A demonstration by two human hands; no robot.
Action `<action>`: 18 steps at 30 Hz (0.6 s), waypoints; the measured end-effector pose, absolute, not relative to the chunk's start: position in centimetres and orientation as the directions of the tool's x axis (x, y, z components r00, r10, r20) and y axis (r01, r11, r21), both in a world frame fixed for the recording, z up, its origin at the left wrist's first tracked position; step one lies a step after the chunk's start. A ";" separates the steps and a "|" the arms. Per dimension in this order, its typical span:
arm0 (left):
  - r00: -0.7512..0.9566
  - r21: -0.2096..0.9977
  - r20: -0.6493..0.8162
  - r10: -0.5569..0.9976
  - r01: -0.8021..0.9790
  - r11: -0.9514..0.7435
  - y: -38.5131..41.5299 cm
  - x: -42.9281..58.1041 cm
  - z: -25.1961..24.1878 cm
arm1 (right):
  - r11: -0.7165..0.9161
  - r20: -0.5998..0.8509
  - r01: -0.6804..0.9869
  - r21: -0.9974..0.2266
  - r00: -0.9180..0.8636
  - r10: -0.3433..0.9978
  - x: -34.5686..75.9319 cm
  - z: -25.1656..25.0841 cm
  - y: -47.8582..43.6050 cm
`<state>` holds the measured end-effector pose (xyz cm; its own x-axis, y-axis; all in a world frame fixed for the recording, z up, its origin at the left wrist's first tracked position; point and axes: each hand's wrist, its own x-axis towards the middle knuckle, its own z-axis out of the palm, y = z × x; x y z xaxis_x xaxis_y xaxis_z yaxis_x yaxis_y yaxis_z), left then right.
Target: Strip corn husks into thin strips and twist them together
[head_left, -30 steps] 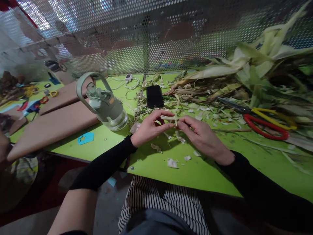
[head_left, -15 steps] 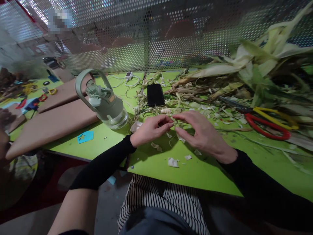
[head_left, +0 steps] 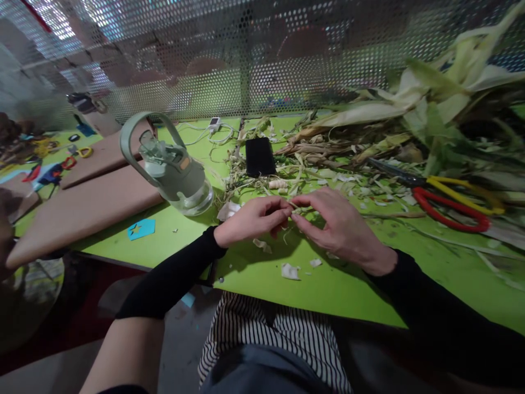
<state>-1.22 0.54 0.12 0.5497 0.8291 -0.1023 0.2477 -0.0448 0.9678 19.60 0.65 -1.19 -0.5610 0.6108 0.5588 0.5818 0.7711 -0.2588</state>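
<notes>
Over the green table [head_left: 348,284], my left hand [head_left: 256,219] and my right hand [head_left: 340,224] meet at the fingertips. Between them is a thin, pale green strip of corn husk [head_left: 302,209], mostly covered by the fingers. My left thumb and forefinger pinch one end. The right thumb and forefinger close on it from the other side. Just beyond the hands lie a small cream-coloured rolled piece [head_left: 278,185] and a black phone [head_left: 260,157]. Torn white scraps [head_left: 290,271] are scattered on the table below the hands.
Left of my hands stands a pale green water bottle [head_left: 176,169] beside brown folders [head_left: 90,210] and a blue tag [head_left: 141,229]. Scissors with red and yellow handles [head_left: 451,210] lie right, before a husk heap [head_left: 443,109]. A perforated metal screen [head_left: 205,65] closes the back.
My right fingertips have come closer to the left ones and closed on the husk strip. The view has shifted slightly; the things on the table have stayed in place.
</notes>
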 end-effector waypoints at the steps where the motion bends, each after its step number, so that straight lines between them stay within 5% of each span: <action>1: 0.555 0.971 -0.111 0.825 0.236 -0.028 0.6 -1.3 0.1 | 0.770 0.557 0.584 -0.258 -0.561 0.612 19.6 -1.1 0.6; 6: 0.547 0.955 -0.117 0.829 0.291 -0.057 0.5 -1.6 0.4 | 0.722 0.496 0.573 -0.387 -0.531 0.687 19.5 -0.1 0.1; 12: 0.611 0.987 -0.126 0.782 0.154 0.039 0.2 -1.7 1.5 | 0.646 0.428 0.497 -0.579 -0.490 0.760 19.4 0.8 -0.4; 18: 0.625 0.991 -0.104 0.774 0.127 0.030 0.0 -1.9 2.0 | 0.650 0.433 0.472 -0.595 -0.493 0.755 19.7 1.1 -0.7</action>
